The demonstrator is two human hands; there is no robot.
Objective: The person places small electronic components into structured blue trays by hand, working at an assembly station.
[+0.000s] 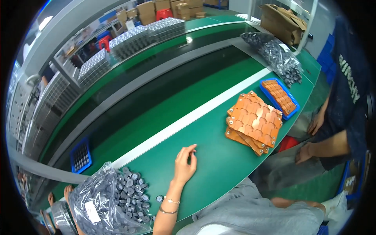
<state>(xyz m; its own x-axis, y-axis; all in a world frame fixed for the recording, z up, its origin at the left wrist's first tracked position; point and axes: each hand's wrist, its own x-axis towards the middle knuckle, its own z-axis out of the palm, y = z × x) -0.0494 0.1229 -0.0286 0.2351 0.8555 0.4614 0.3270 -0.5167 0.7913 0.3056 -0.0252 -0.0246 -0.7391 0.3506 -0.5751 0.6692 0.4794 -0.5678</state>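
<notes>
My left hand (185,164), with bracelets on its wrist, is over the green worktop (207,172). Its fingers are loosely bent and apart, and nothing shows in them. Left of its wrist, small dark grey round parts (133,192) spill from a clear plastic bag (94,201). One loose grey part (159,198) lies beside my forearm. Farther right stands a skewed stack of orange plates (254,117) with a scale-like pattern and metal studs at the corners. A piece of bare arm shows at the lower right by the grey clothing, but my right hand does not show.
A blue tray (295,111) holding an orange plate and another bag of grey parts (274,55) lie at the far right. A co-worker's hands (309,137) rest near the right edge. Beyond a white strip runs a green conveyor (176,98), with another blue tray (89,158) at left.
</notes>
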